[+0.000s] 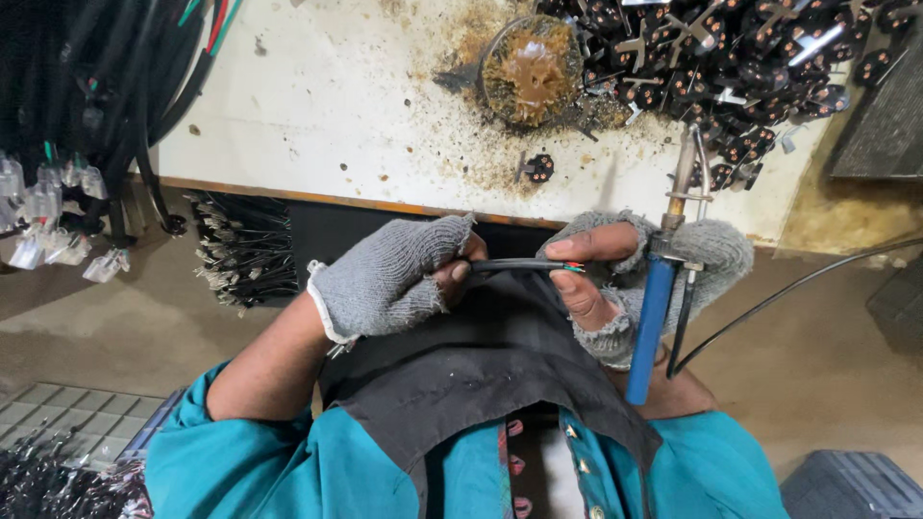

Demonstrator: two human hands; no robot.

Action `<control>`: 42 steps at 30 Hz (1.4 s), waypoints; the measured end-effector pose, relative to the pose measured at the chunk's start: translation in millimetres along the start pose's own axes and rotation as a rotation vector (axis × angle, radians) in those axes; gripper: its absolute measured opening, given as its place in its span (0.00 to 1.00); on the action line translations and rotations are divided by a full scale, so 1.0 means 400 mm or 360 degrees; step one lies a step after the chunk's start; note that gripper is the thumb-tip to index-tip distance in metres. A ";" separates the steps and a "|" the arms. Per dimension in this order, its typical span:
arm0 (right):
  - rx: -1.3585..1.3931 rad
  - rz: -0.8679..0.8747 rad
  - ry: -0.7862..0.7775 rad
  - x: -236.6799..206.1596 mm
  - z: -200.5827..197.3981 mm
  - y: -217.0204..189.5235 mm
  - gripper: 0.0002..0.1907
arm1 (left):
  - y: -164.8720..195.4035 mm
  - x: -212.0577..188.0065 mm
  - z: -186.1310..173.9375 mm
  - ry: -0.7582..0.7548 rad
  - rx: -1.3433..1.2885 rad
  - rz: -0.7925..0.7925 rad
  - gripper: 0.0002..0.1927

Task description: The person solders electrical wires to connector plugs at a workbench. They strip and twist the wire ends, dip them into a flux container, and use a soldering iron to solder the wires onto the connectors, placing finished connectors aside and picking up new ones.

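The soldering iron's [655,317] tip hides among black plugs [750,58] cut off at the upper right frame edge; the cable's [519,264] wire ends are too small to tell

Cable [519,264] runs between my left hand [389,279] and right hand [625,279]; table [317,106] ahead, plugs [750,67] piled on its right, tin [531,69] beside them.

Far across, a stained white worktable [327,106]. On it, a round tin of brown flux paste [531,69], crusted at the rim. Right of the tin, a heap of black plug parts [740,67]; one stray plug part [538,168] near the table edge. Far left, hanging black cables [106,86] with clear connector ends [43,207]. Below the table edge, a bundle of stripped wire ends [245,250].
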State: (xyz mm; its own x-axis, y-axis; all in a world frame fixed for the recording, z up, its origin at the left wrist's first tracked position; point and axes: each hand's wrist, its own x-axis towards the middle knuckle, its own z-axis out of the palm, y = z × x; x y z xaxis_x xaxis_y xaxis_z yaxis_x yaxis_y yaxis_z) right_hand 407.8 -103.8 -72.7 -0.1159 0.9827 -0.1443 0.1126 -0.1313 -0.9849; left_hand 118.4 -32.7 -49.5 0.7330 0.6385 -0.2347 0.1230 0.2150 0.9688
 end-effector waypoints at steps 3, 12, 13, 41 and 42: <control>-0.0038 0.0045 0.0038 -0.002 0.004 -0.036 0.11 | -0.006 -0.001 0.006 0.0010 0.0046 0.0002 0.10; -0.0320 0.0153 -0.0021 0.007 0.019 -0.107 0.07 | 0.017 -0.008 -0.010 0.0005 0.0579 0.0015 0.10; -0.0272 0.0174 -0.0013 0.007 0.020 -0.107 0.07 | 0.015 -0.013 -0.013 -0.0003 0.0589 -0.0021 0.10; -0.0184 0.0149 0.0080 -0.020 0.048 -0.046 0.09 | 0.030 0.039 0.121 0.0495 0.0070 0.0019 0.09; -0.0195 0.0123 0.0074 -0.022 0.045 -0.047 0.09 | 0.030 0.037 0.123 0.0474 0.0043 -0.0076 0.09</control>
State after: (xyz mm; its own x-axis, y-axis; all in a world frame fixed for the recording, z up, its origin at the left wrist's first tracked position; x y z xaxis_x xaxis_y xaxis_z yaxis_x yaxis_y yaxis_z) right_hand 388.9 -112.3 -54.7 -0.0569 0.9756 -0.2119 0.2392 -0.1927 -0.9516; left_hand 163.7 -56.9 -37.6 0.4979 0.8178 -0.2888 0.1731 0.2326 0.9570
